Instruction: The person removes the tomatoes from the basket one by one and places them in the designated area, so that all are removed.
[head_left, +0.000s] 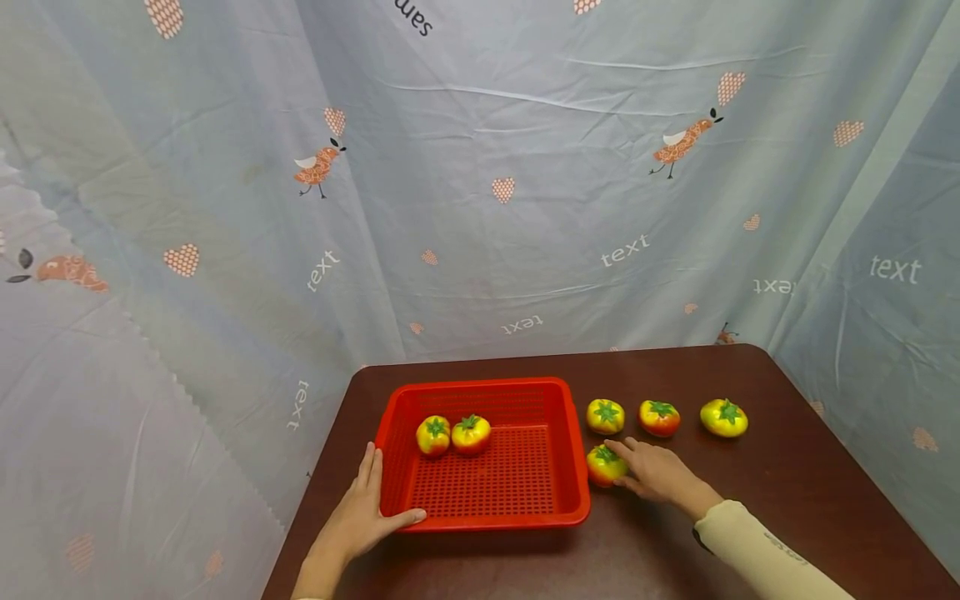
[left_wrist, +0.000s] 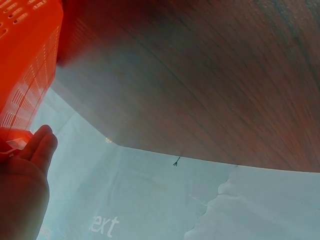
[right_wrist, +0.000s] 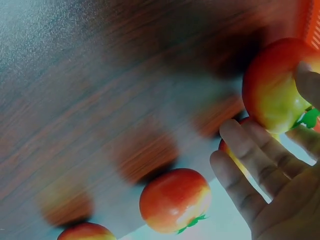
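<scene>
My right hand (head_left: 660,475) pinches a red-and-yellow tomato (right_wrist: 275,85) with a green leafy top, just outside the basket's right wall. Its thumb and index finger lie on opposite sides of the tomato; the other fingers are extended. I cannot tell whether this tomato touches the table. My left hand (head_left: 358,515) rests at the near left corner of the red basket (head_left: 480,522). Its fingers lie straight along the left side, its thumb on the front rim. Two tomatoes (head_left: 433,436) sit side by side within the basket, toward the back left.
Three more tomatoes, one yellow (head_left: 605,417), one redder (head_left: 659,418) and one yellow-green (head_left: 723,418), stand in a row right of the basket. The dark brown table (head_left: 795,492) has rounded back corners. A patterned pale curtain (head_left: 465,275) hangs behind it.
</scene>
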